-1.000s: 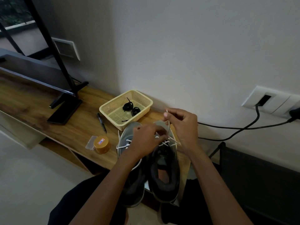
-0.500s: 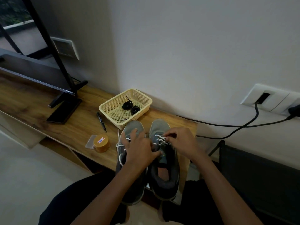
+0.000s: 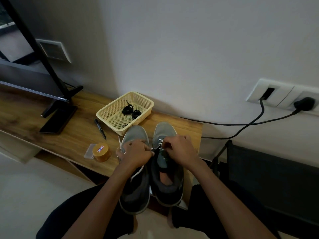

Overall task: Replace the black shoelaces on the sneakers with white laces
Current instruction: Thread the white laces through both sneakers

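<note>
While both grey sneakers stand side by side at the edge of the wooden desk [image 3: 76, 139], toes to the wall, the two hands work on the right sneaker [image 3: 164, 131]. A white lace [image 3: 160, 141] is already crossed through its front holes, near the toe. The right hand [image 3: 180, 150] has its fingers curled in tight and pinches that lace just above the tongue. The left hand [image 3: 136, 154] reaches over from the left sneaker [image 3: 134, 134], fingers curled too, with its tips by the same spot. I cannot tell if it pinches the other lace end or just steadies the shoe, because the fingers hide it. A loose bit of white lace hangs from the left sneaker too. The black laces [image 3: 128, 109] are out of the shoes and lie rolled up in the yellow basket [image 3: 108, 124] just behind the toes.

So the step looks like threading the white lace up the right sneaker, and the job seems more than half done. Next, I think, the lace tip has to be poked through the next hole up and pulled snug. That needs a firm pinch close to the tip and an even pull, so both ends come out the same length.
</note>
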Demonstrator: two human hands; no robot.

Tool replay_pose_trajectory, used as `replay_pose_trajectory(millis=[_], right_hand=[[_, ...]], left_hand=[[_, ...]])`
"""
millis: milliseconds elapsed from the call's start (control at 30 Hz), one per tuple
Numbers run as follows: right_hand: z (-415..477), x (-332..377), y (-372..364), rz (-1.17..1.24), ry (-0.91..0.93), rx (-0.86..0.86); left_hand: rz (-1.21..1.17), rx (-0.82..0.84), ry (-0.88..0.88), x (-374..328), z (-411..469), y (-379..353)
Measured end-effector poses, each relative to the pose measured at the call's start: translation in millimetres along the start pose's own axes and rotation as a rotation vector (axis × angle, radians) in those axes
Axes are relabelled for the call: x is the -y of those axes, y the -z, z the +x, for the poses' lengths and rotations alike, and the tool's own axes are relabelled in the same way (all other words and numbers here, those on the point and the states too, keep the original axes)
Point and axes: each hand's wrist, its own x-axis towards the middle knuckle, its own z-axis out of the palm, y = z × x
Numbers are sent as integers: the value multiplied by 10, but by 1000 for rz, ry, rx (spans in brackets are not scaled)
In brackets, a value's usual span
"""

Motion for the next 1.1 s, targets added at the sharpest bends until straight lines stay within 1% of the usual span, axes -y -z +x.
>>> replay_pose_trajectory(millis=[100,200,267,333,533,733,867,1000,1100], right_hand=[[8,-9,-5,-8,1,8],[1,1,-15,-16,11,20],[-2,8,-16,-6,5,18],[-3,8,-15,7,-7,13],[-10,47,-59,62,-25,7],[22,105,-105,15,-23,-26],[10,118,-127,21,-12,-32],[-9,149,-136,104,-23,-41],[-26,195,-159,152,-33,-68]], left_hand=[[48,27,10,34,73,-16],[34,57,11,43,108,-26],[66,47,19,54,111,-13],[75,27,-3,98,137,-8],[68,66,-32,132,170,12],[144,58,-86,119,161,16],[146,18,-99,74,112,26],[221,6,-94,17,69,46],[193,15,-86,-6,35,55]])
